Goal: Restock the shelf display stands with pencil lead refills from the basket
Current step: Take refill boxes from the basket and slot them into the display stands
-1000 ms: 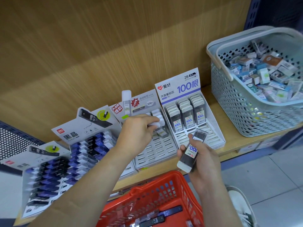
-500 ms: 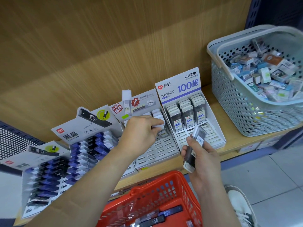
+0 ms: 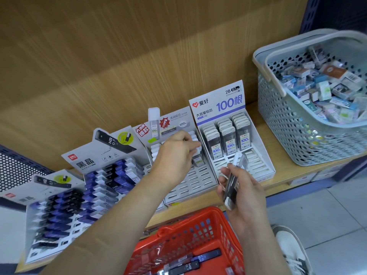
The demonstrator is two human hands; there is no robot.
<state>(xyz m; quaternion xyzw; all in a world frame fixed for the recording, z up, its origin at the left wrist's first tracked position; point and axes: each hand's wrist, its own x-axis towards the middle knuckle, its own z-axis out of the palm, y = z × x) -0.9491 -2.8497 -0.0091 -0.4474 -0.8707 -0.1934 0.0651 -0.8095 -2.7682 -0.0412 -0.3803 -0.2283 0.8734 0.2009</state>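
I see left hand [image 3: 176, 155] pinching white cap of refill case [image 3: 198, 162] in middle display stand [image 3: 190, 183]; right hand [image 3: 245, 193] grips dark refill case [image 3: 232, 185], near red basket [image 3: 184, 231].

Wood-grain back panel [image 3: 139, 56] behind, light wooden shelf board [image 3: 284, 172] below it, dark perforated metal panel [image 3: 17, 169] far left, dark blue slotted upright [image 3: 311, 12] top right, pale grey tiled floor [image 3: 327, 215] lower right, even indoor light.
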